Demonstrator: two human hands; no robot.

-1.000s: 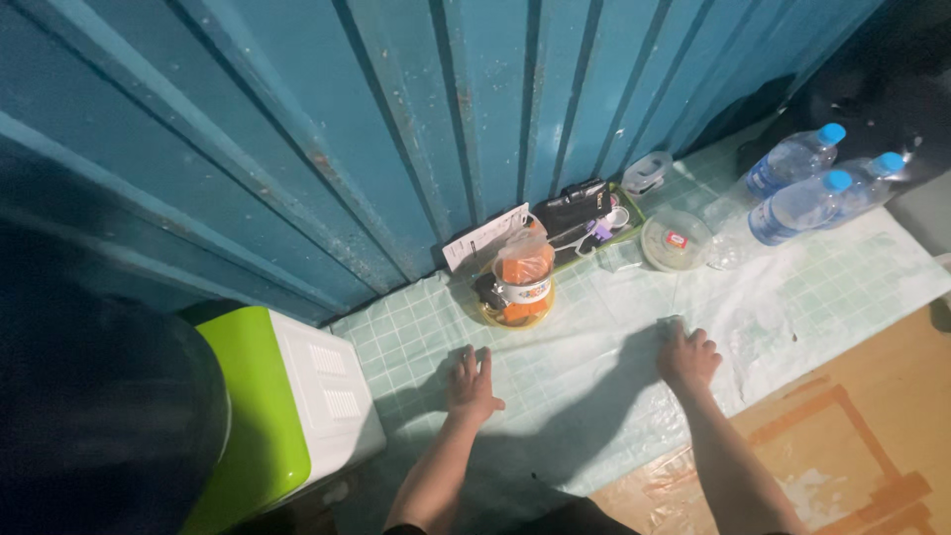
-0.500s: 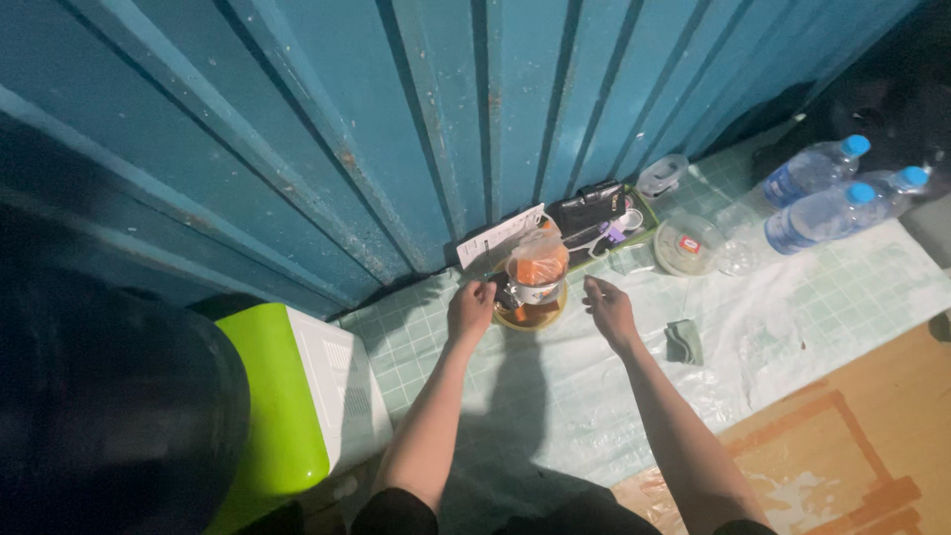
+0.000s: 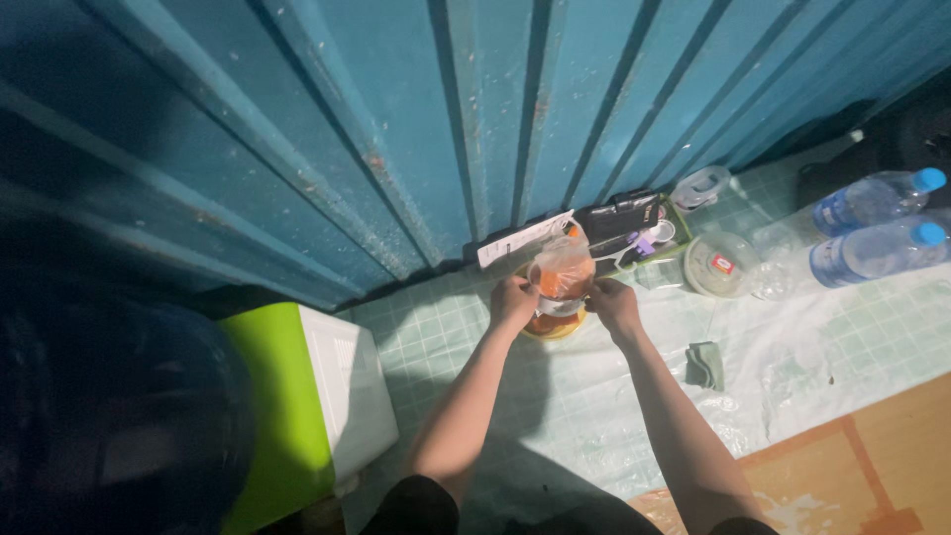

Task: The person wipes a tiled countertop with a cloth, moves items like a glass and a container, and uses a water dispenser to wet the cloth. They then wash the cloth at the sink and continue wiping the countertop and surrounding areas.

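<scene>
- Corrugated blue metal wall (image 3: 416,129) fills the upper half of the frame, its ribs running down to the counter's back edge.
- Dark rounded bulk (image 3: 109,416) sits at lower left; what it is cannot be told.
- Pale green tiled counter (image 3: 842,347) under a clear plastic sheet spans centre to right.
- Lime-green and white box (image 3: 307,396) stands at the counter's left end.
- Two clear plastic water bottles with blue caps (image 3: 872,228) lie on their sides at the right edge, long axes pointing up and right.
- Dark tray (image 3: 624,223) against the wall holds small items, a purple piece among them, too small to name.
- Round clear lidded tub (image 3: 720,266) sits right of the tray, contents unclear; a smaller lidded cup (image 3: 701,186) is above it by the wall.
- Clear plastic bag of orange contents (image 3: 561,272) stands upright at the centre of the frame, on a yellow dish (image 3: 555,327), close to the wall.
- Left hand (image 3: 513,302) and right hand (image 3: 614,305) flank the bag, one on each side, equally near; the bag lies straight ahead between them.
- Fingers (image 3: 525,287) of both hands curl against the bag's sides, gripping it low down.
- Small grey-green folded cloth (image 3: 705,365) lies right of the right forearm.
</scene>
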